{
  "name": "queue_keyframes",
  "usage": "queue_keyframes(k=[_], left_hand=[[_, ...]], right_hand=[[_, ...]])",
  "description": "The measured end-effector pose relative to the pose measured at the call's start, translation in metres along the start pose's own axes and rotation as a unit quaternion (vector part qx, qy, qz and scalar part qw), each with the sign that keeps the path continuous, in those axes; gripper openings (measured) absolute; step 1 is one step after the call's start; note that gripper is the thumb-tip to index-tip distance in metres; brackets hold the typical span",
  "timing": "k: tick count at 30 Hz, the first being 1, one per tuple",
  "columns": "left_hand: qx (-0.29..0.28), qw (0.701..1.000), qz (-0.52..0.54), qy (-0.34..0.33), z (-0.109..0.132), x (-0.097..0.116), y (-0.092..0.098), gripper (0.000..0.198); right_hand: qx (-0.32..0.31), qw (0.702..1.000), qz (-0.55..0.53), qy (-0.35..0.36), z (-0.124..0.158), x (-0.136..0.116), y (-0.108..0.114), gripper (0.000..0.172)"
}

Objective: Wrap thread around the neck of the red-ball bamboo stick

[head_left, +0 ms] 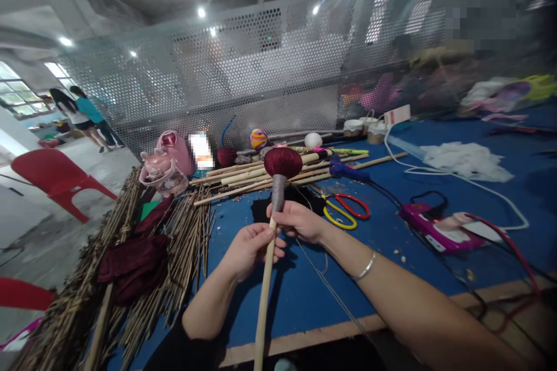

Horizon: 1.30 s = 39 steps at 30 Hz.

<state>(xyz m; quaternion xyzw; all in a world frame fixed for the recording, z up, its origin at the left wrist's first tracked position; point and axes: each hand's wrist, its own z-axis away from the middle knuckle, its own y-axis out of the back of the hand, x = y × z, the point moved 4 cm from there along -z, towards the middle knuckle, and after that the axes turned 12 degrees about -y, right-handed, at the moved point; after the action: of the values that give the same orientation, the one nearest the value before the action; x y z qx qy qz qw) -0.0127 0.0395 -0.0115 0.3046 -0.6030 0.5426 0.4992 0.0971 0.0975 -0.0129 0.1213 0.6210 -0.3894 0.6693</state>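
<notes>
In front of me is a pale wooden stick [266, 290] topped by a round maroon fabric-covered head [282, 162], like a padded mallet. Grey thread [278, 190] is wound around its neck just beneath the head. My left hand [250, 248] is closed around the shaft below the winding. Higher up, my right hand [299, 221] pinches the lower end of the winding, with thumb and fingers at the stick. Loose grey thread trails from near that hand toward the table's front edge. A black cloth [261, 208] lies behind the hands.
Scissors [342, 211] with red and yellow handles lie right of the hands. Beyond are wooden sticks [243, 177], a blue glue gun [346, 169] and a magenta power strip [429, 229]. Bundled twigs [178, 261] and maroon cloth [134, 266] lie left. A perforated metal screen [226, 69] stands behind.
</notes>
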Motion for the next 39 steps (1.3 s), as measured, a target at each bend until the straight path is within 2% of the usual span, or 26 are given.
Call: queue_keyframes(k=[3, 6, 8, 11, 15, 18, 21, 23, 25, 29, 33, 36, 39], left_hand=[[-0.001, 1.000, -0.015, -0.012, 0.000, -0.002, -0.002, 0.034], [0.060, 0.985, -0.123, -0.106, -0.001, 0.003, 0.003, 0.032], [0.077, 0.971, -0.182, -0.135, -0.001, 0.005, 0.006, 0.031], [0.049, 0.978, -0.179, -0.089, -0.002, 0.004, 0.007, 0.031], [0.005, 0.998, -0.057, 0.004, 0.001, 0.003, 0.003, 0.033], [-0.019, 0.999, -0.011, 0.036, 0.003, 0.002, -0.001, 0.033], [0.009, 0.998, -0.065, -0.014, 0.001, 0.001, 0.001, 0.031], [0.046, 0.987, -0.133, -0.075, 0.000, 0.002, 0.006, 0.032], [0.067, 0.976, -0.180, -0.101, -0.001, 0.003, 0.010, 0.034], [0.057, 0.984, -0.162, -0.049, -0.001, 0.003, 0.011, 0.035], [0.002, 0.997, -0.078, 0.000, 0.003, 0.007, 0.005, 0.034], [-0.027, 0.999, -0.037, 0.009, 0.005, 0.006, 0.001, 0.032], [-0.014, 0.999, -0.035, -0.018, 0.003, 0.001, 0.000, 0.030]], right_hand=[[0.007, 1.000, 0.020, 0.003, 0.000, 0.000, 0.000, 0.031], [0.023, 0.999, 0.044, 0.012, -0.002, 0.001, 0.001, 0.030], [0.027, 0.998, 0.052, 0.011, -0.004, 0.002, 0.002, 0.029], [0.030, 0.998, 0.049, 0.007, -0.003, 0.002, 0.002, 0.029], [0.006, 1.000, 0.023, 0.000, 0.000, 0.000, 0.000, 0.031], [-0.013, 0.999, 0.040, -0.007, 0.001, 0.000, -0.002, 0.029], [-0.003, 0.998, 0.066, 0.002, 0.001, -0.001, -0.003, 0.028], [0.002, 0.997, 0.071, 0.002, 0.000, -0.002, -0.004, 0.029], [0.004, 0.997, 0.073, 0.001, 0.000, -0.002, -0.005, 0.030], [-0.003, 0.998, 0.063, -0.002, 0.001, 0.000, -0.004, 0.030], [-0.033, 0.999, 0.029, -0.009, 0.003, -0.001, -0.005, 0.032], [-0.036, 0.999, 0.029, -0.004, 0.005, -0.004, -0.008, 0.032], [-0.025, 0.999, 0.046, 0.008, 0.005, -0.006, -0.009, 0.032]])
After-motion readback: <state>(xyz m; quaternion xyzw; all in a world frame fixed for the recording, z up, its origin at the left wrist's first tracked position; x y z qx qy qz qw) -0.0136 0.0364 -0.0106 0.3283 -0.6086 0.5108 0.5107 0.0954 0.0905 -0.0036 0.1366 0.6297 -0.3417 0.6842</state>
